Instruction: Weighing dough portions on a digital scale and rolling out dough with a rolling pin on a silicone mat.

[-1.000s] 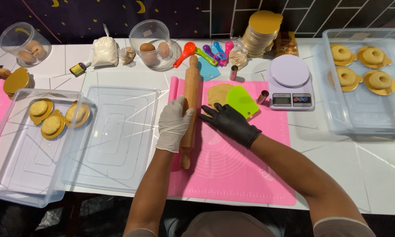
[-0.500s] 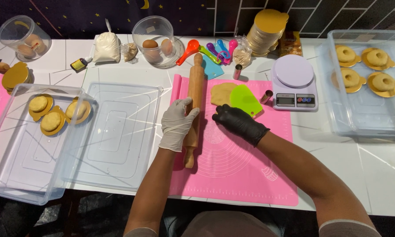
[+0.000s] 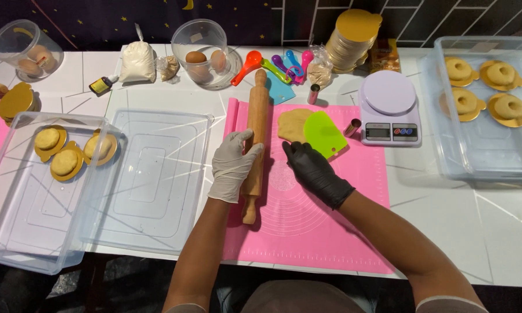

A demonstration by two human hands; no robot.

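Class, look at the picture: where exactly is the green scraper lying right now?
The green scraper lies on the pink mat, partly over the flat dough, just beyond the black-gloved right hand and left of the kitchen scale.

**What lies where on the table**

The rolling pin [image 3: 256,136] lies on the left part of the silicone mat [image 3: 313,232]. Right of it sits the dough [image 3: 291,123], with the scraper [image 3: 325,133] partly over it. The kitchen scale [image 3: 388,110] stands further right (beside the mat). An egg bowl [image 3: 203,55] stands behind.
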